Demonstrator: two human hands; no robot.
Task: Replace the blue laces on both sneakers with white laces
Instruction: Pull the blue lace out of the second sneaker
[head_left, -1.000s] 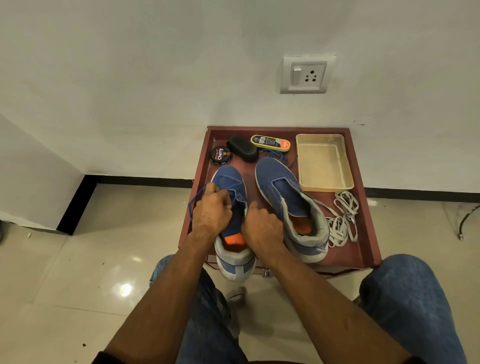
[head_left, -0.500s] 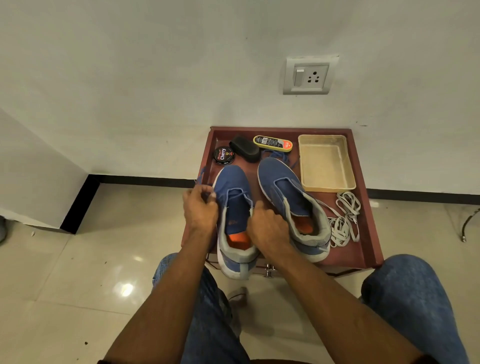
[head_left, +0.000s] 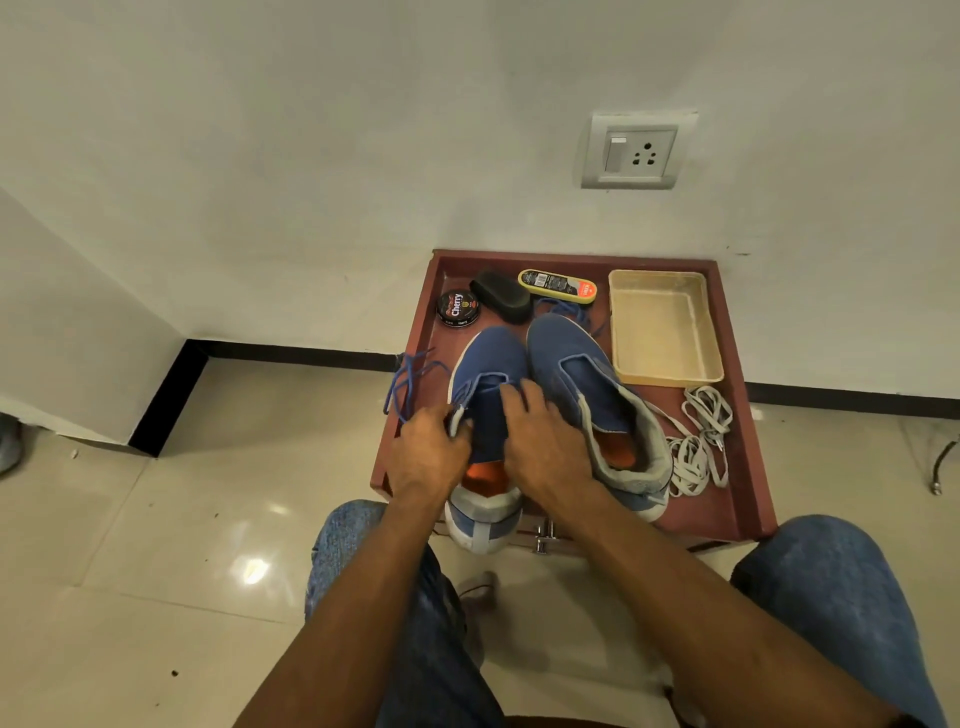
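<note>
My left hand (head_left: 428, 457) gripped the blue canvas sneaker (head_left: 485, 384) and its loose blue lace (head_left: 410, 379); my right hand (head_left: 540, 441) lay flat, steadying it for unlacing.

We see two sneakers side by side on the bench (head_left: 748, 467), the left sneaker (head_left: 488, 364) just beside the right sneaker (head_left: 571, 364); the tray (head_left: 665, 379) lies right, the laces (head_left: 698, 447) before it.

Left hand (head_left: 427, 457) covers the near left side of the blue fabric sneaker (head_left: 488, 395); whether it grips the loose blue lace (head_left: 410, 379) cannot be told. Right hand (head_left: 545, 447) hides the tongue's right edge. Second blue lace (head_left: 571, 312) mostly hidden behind the other blue sneaker (head_left: 582, 374). Yellow tube (head_left: 557, 285) label too small to read. Both forearms cut off at bottom edge.
</note>
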